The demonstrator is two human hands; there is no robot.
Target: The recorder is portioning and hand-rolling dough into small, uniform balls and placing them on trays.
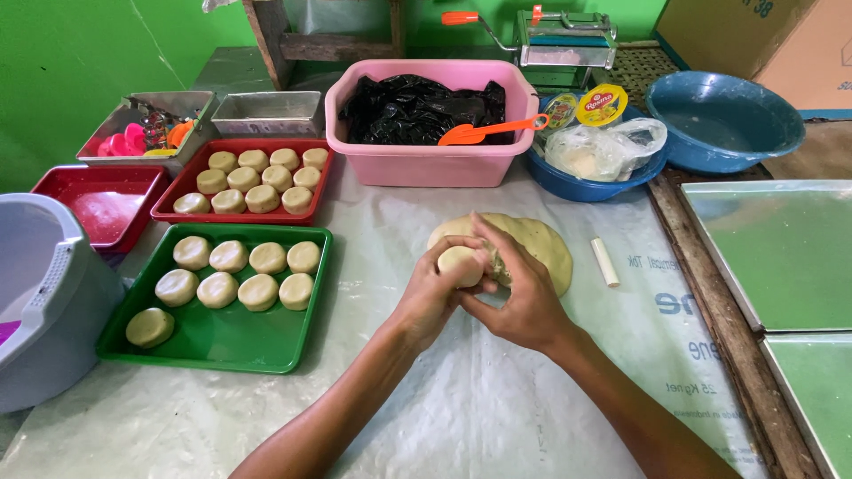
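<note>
My left hand (428, 294) cups a small pale ball of dough (461, 263), fingers curled round it. My right hand (522, 294) presses against the same ball from the right, thumb and fingers over it. Just behind both hands lies a large flat mass of dough (538, 239) on the plastic-covered table (461, 399). To the left, a green tray (222, 341) holds several round dough pieces, and a red tray (174, 206) behind it holds several more.
A pink tub (417, 160) with black plastic and an orange scraper (484, 132) stands at the back. Blue bowls (723, 120), a bagged item (603, 146), a pasta roller (564, 40), metal trays (781, 248), a white stick (604, 262), an empty red tray (102, 213) and a grey container (44, 293) surround the work area.
</note>
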